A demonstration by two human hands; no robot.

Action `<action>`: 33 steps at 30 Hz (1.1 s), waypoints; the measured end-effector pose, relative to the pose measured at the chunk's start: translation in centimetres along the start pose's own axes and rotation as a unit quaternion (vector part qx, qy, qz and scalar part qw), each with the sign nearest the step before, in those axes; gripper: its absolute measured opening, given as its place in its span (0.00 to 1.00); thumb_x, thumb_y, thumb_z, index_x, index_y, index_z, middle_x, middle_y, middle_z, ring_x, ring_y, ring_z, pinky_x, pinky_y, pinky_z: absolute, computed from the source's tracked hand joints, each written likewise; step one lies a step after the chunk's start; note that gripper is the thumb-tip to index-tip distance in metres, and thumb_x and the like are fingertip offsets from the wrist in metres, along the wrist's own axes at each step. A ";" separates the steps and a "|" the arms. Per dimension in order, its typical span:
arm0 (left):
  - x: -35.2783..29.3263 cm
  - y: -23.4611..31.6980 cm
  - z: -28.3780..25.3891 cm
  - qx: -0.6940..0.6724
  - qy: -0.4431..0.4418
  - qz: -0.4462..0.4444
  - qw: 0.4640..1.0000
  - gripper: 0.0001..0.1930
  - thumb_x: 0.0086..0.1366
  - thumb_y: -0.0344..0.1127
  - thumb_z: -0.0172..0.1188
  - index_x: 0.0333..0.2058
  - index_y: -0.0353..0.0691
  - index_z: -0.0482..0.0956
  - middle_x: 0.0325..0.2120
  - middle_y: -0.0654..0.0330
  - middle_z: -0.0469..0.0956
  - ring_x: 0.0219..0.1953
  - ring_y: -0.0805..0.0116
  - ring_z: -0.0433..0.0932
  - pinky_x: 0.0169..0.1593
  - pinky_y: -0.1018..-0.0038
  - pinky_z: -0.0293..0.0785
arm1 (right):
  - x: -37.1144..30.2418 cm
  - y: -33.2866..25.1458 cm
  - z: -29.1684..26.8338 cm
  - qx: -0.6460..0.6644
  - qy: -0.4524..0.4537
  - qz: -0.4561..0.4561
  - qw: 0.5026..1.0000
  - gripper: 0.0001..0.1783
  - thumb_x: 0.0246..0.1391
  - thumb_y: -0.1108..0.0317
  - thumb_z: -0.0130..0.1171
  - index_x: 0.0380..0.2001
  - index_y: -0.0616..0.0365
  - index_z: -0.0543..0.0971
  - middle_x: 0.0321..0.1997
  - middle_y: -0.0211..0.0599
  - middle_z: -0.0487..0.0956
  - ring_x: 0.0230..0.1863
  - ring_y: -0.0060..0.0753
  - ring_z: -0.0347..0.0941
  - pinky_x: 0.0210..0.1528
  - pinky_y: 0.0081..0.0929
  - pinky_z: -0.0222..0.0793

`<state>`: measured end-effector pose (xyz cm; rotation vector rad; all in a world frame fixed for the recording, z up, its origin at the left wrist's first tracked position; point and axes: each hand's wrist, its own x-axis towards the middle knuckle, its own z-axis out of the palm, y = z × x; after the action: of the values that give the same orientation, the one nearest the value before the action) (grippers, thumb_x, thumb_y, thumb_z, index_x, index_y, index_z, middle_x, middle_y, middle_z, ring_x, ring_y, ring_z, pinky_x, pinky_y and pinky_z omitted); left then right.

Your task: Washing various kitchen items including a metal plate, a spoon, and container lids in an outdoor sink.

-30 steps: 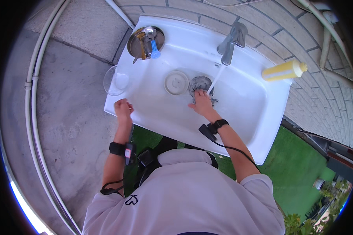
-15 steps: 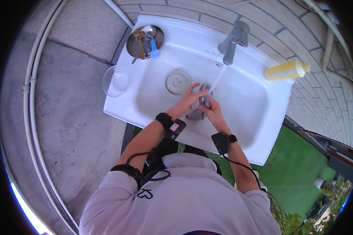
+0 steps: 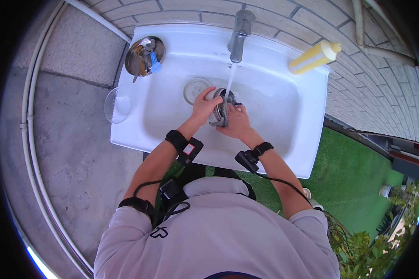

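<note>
Head view, looking down: both hands meet over the white sink, within its basin, near the middle. The left hand has its fingers clamped on a pale, round container, with the thumb on the near side and the other fingers around the far side. The container is tilted inside the basin, just in front of the tap, and a stream of water falls onto or just beside it. The right hand has its fingers closed on a dark grey cloth, bunched against the container; its fingertips are partly hidden by the folds. Just left of the container, a round whitish lid lies on the basin floor, partly covered by the left hand. On the sink's left rim sit a steel bowl holding a blue-handled spoon and a brownish utensil, and, nearer the person, a clear plastic dish. A yellow bottle lies or leans at the far right corner. Each wrist wears a black strap with a small black box.
</note>
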<state>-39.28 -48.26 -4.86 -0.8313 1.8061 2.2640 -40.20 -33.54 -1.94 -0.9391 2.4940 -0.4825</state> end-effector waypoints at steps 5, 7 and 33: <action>-1.3 0.1 1.0 0.030 0.034 0.109 0.993 0.23 0.44 0.32 0.61 0.43 0.39 0.73 0.35 0.58 0.73 0.35 0.74 0.72 0.39 0.79 0.68 | -0.2 -0.8 1.1 0.446 0.008 0.067 0.892 0.23 0.45 0.52 0.51 0.36 0.61 0.72 0.40 0.44 0.72 0.45 0.40 0.67 0.49 0.24 0.56; -1.1 0.0 1.4 0.009 0.047 0.140 0.989 0.23 0.44 0.32 0.60 0.43 0.39 0.72 0.35 0.58 0.74 0.36 0.73 0.72 0.39 0.79 0.68 | -0.4 -0.8 1.1 0.647 0.023 0.080 0.758 0.21 0.48 0.53 0.47 0.34 0.62 0.72 0.38 0.43 0.73 0.44 0.39 0.67 0.47 0.22 0.57; -3.4 1.7 1.2 0.158 0.091 0.090 0.979 0.23 0.44 0.31 0.58 0.43 0.36 0.71 0.33 0.61 0.74 0.33 0.76 0.71 0.38 0.82 0.68 | -1.4 3.6 -2.4 -0.186 0.197 -0.213 0.939 0.13 0.37 0.76 0.50 0.31 0.51 0.75 0.45 0.33 0.67 0.42 0.48 0.66 0.45 0.34 0.63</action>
<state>-37.51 -46.76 -1.59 -0.8681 2.3324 1.9681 -42.42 -29.61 -1.15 -1.7004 2.7966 -0.3576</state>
